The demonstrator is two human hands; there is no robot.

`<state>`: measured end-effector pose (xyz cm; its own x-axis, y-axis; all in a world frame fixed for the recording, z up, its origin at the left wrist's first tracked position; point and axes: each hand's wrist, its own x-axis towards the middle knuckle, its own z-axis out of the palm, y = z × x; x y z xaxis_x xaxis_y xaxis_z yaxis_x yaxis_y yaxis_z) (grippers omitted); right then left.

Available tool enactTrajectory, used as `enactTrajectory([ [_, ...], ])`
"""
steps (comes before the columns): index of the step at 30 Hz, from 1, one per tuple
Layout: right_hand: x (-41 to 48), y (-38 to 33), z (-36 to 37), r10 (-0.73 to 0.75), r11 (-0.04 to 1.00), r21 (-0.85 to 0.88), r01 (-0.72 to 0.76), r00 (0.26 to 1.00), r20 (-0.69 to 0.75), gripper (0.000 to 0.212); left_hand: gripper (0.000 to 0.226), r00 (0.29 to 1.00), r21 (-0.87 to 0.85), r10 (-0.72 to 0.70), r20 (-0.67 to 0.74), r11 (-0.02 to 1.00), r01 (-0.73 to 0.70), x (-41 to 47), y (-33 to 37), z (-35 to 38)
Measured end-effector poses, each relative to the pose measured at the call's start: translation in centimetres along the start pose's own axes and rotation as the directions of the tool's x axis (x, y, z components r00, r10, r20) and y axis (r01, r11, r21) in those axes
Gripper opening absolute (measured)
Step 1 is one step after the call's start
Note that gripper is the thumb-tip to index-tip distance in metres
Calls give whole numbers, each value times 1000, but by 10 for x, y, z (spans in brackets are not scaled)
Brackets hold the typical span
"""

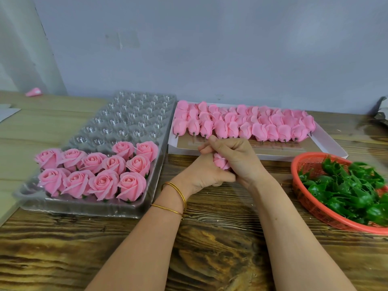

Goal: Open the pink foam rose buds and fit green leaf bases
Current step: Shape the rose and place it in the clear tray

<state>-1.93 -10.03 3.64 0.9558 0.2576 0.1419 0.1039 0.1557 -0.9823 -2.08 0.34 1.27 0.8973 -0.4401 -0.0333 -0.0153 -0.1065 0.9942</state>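
Leftward tray point(130, 114): open roses point(93, 162); box point(327, 148): buds point(260, 125); basket point(304, 198): leaf bases point(346, 190).

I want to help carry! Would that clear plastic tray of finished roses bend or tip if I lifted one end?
It probably flexes: the clear plastic tray looks thin and see-through. The finished roses fill only its near end, so it may sag or tip that way. Foam roses likely weigh little.

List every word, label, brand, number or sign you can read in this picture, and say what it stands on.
None can be read.
The clear tray, the white box and the red basket show no print.
The pale patch on the wall is blurred; no writing can be made out on it.
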Motion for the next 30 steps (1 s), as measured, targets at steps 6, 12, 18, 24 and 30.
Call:
enactTrajectory([
  [6, -1, -1, 2, 30, 997, -69, -28, 999, 27, 36, 34, 999, -68, -15, -31, 998, 13, -1, 2, -3],
  [12, -1, 2, 3, 45, 987, -155, -39, 998, 37, 41, 30, 999, -83, -20, -30, 996, 17, -3, 6, -3],
  [18, -1, 4, -2, 4, 977, -211, 15, 996, 89, 40, 28, 999, -82, -15, -32, 997, 12, -6, 9, -3],
  [24, -1, 6, -3, 12, 979, -206, 9, 995, 99, 39, 33, 999, -55, -25, -42, 998, 22, -9, 13, 0],
  [30, -1, 5, -2, 33, 979, -202, -12, 994, 101, 34, 36, 997, 21, -24, -72, 999, 25, -14, 20, 6],
])
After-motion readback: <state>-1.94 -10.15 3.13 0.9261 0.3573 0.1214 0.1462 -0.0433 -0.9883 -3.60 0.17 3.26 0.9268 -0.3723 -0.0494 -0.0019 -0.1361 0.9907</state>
